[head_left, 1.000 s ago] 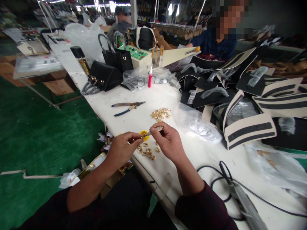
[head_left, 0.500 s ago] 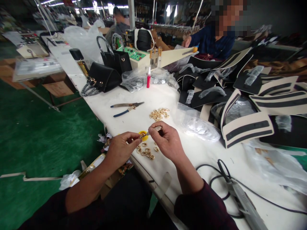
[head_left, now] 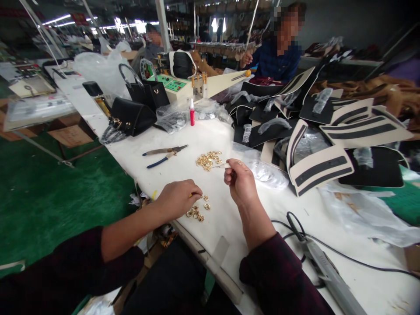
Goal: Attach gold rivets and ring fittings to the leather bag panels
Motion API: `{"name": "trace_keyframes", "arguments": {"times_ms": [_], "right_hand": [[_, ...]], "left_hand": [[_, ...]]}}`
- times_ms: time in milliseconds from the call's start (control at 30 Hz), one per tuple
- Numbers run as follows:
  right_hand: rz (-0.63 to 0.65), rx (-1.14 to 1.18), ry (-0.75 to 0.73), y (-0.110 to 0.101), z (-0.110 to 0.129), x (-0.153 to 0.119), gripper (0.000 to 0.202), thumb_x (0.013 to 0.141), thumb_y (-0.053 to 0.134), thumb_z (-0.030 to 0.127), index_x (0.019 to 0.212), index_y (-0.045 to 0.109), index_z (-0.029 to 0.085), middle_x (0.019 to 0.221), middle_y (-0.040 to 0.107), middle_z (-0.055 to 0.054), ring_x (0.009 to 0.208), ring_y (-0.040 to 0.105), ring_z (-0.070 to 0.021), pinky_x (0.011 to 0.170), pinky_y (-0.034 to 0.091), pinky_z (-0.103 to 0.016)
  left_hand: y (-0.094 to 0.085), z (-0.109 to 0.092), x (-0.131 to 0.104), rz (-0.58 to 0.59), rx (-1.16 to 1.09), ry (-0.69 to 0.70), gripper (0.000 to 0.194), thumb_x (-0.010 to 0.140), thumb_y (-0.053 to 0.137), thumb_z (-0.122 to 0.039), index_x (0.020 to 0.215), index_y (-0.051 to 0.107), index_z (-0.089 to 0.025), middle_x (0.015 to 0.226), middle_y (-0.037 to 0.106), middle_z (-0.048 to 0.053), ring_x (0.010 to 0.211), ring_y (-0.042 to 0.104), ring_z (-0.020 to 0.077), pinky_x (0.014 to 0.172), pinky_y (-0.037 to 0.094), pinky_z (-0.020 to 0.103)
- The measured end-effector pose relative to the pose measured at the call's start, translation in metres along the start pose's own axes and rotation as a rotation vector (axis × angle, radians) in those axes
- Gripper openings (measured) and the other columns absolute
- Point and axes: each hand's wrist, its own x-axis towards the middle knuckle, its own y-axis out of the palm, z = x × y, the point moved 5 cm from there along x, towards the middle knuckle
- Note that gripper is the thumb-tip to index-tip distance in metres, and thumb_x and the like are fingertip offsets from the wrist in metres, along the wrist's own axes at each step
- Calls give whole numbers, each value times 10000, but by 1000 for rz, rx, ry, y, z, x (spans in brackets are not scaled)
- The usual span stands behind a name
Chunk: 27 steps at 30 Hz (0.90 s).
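Your right hand (head_left: 241,178) pinched a slim tool (head_left: 226,166) by the far gold fittings (head_left: 208,160); your left hand (head_left: 179,197) had an unclear grip.

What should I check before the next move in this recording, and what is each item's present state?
1. Tool gripped: ok, in the right hand.
2. Tool touching the far gold pile: cannot tell; its tip points there.
3. Left hand holding a piece: cannot tell, grip largely hidden.
4. Near gold pile well back from the edge of the table: not ok, close to it.
5. Pliers clear of both hands: ok.
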Motion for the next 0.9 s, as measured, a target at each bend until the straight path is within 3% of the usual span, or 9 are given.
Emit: {"name": "trace_keyframes", "arguments": {"times_ms": [133,333,500,667,900], "right_hand": [[-34,96,21,-14,0,8,299,714,834,379,874,672,185,605,556,67,467,431,-71,424,258,-220],[-46,108,11,-22,6,11,320,700,836,396,870,664,185,606,563,67,468,436,-76,419,262,-222],[-63,118,15,-27,7,15,316,704,828,402,864,656,192,610,552,70,464,431,-77,416,258,-225],[-77,190,20,-31,6,18,311,695,846,384,852,657,194,610,546,70,471,423,-72,417,263,-219],[-76,243,21,-33,5,19,294,705,837,362,867,668,185,604,540,76,467,419,-67,417,254,-214]], "left_hand": [[8,-15,28,174,169,66,242,936,609,-281,967,845,-324,1116,798,23,970,726,244,758,476,333],[12,-10,60,239,220,46,113,797,754,-247,814,831,-327,962,816,2,899,717,230,706,441,307],[4,7,82,210,257,-18,66,752,807,-322,817,809,-310,916,805,-5,834,702,224,664,403,298],[-12,14,109,54,304,-39,233,927,614,-385,1052,791,-298,1049,791,29,926,696,230,731,422,307],[6,6,143,33,371,-16,320,937,576,-460,925,805,-238,1139,772,87,951,699,268,751,448,333]]}}
